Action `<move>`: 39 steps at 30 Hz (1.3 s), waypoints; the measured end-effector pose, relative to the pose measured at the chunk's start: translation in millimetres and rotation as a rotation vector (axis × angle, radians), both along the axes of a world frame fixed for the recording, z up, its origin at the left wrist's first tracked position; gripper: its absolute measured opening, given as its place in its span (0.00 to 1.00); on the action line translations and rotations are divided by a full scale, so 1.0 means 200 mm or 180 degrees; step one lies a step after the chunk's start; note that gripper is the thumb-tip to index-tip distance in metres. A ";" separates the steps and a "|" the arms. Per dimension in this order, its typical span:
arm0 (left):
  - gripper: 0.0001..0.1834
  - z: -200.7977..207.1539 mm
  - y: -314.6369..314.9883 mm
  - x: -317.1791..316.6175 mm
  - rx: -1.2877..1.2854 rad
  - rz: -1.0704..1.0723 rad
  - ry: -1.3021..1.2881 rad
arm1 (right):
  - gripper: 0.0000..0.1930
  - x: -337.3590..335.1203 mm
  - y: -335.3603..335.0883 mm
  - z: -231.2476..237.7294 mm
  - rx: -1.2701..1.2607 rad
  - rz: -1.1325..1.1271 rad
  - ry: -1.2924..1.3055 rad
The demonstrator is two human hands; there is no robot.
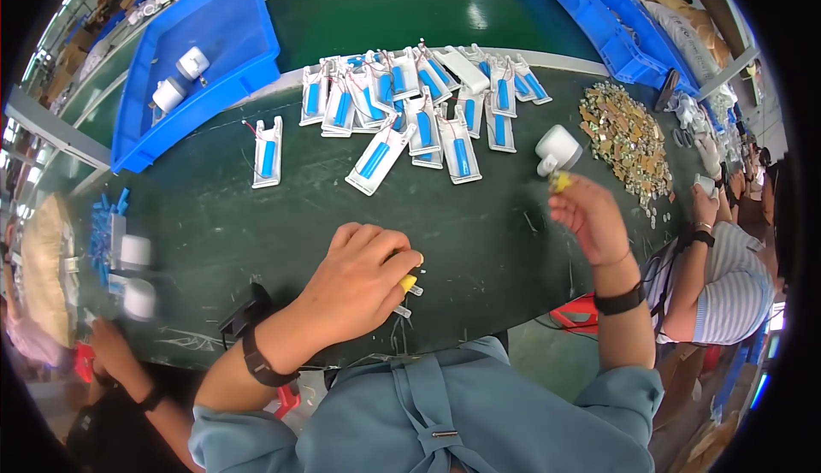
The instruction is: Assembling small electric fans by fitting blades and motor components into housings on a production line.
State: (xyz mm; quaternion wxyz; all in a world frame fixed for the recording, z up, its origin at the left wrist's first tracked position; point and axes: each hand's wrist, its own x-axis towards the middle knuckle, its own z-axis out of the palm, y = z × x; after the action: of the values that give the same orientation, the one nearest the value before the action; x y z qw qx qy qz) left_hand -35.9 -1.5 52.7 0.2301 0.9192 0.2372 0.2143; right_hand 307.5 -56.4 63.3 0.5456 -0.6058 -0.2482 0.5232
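My left hand (357,283) is low over the green tabletop, its fingers curled down and together. Yellow covers show on its fingertips, and what lies under them is hidden. Small pale pieces (402,310) lie beside its thumb. My right hand (593,218) is raised further right with thumb and forefinger pinched. Yellow shows at its fingertips, with a tiny darker piece too small to name. Just beyond those fingertips is a white rounded plastic housing (558,145). Several white casings (462,155) with blue cylindrical cells and thin red wires are piled across the middle; one casing (268,155) lies apart to the left.
A heap of small circuit boards (629,139) spreads at the right. Blue trays (261,41) stand at the far left and far right (629,58). Blurred white housings (137,298) and blue cells (103,233) are at the left. Co-workers sit on both sides.
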 end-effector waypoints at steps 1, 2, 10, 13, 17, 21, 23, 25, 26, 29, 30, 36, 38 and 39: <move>0.14 -0.01 0.01 0.02 0.0084 -0.0085 0.0110 | 0.13 -0.01 -0.05 -0.03 -0.0006 -0.0034 -0.0014; 0.14 -0.04 0.01 0.04 0.0080 -0.0118 0.0103 | 0.12 -0.03 -0.08 -0.07 -0.0119 0.0088 0.0302; 0.12 -0.08 0.07 0.08 -0.0154 -0.0071 0.0270 | 0.10 -0.49 -0.15 -0.15 -0.0207 0.1449 0.0602; 0.13 -0.12 0.07 0.05 -0.0886 0.0213 -0.0077 | 0.10 -0.60 -0.13 -0.19 -0.0155 0.1611 0.0446; 0.13 -0.13 0.07 0.04 -0.1355 0.0353 -0.0437 | 0.10 -0.65 -0.12 -0.20 -0.0054 0.1594 0.0275; 0.15 -0.14 0.08 0.04 -0.0991 -0.0042 -0.0416 | 0.11 -0.65 -0.11 -0.19 -0.0036 0.1726 0.0125; 0.15 -0.15 0.08 0.05 -0.0841 -0.0101 -0.0372 | 0.11 -0.65 -0.11 -0.19 -0.0019 0.1780 0.0093; 0.14 -0.15 0.08 0.04 -0.0912 -0.0151 -0.0415 | 0.11 -0.66 -0.11 -0.19 0.0039 0.1747 0.0015; 0.14 -0.16 0.08 0.04 -0.0920 -0.0132 -0.0429 | 0.11 -0.66 -0.11 -0.19 0.0026 0.1768 0.0007; 0.15 -0.17 0.08 0.03 -0.0905 -0.0193 -0.0501 | 0.10 -0.66 -0.11 -0.20 0.0063 0.1767 0.0174; 0.15 -0.17 0.08 0.04 -0.0855 -0.0195 -0.0495 | 0.10 -0.66 -0.11 -0.20 0.0065 0.1774 0.0060; 0.16 -0.16 0.08 0.05 -0.0816 -0.0180 -0.0508 | 0.09 -0.65 -0.13 -0.20 0.0112 0.1875 -0.0201; 0.15 -0.16 0.07 0.05 -0.0798 -0.0169 -0.0508 | 0.08 -0.65 -0.13 -0.21 0.0107 0.1943 -0.0271; 0.14 -0.17 0.08 0.05 -0.0863 -0.0203 -0.0501 | 0.08 -0.65 -0.14 -0.21 0.0142 0.1933 -0.0255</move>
State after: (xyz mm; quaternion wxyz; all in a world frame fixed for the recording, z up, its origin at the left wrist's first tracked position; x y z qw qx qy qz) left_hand -25.9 13.8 19.6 0.3766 0.8671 0.2159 0.2442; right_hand 177.2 -83.5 21.0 0.3672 -0.5120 -0.4505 0.6325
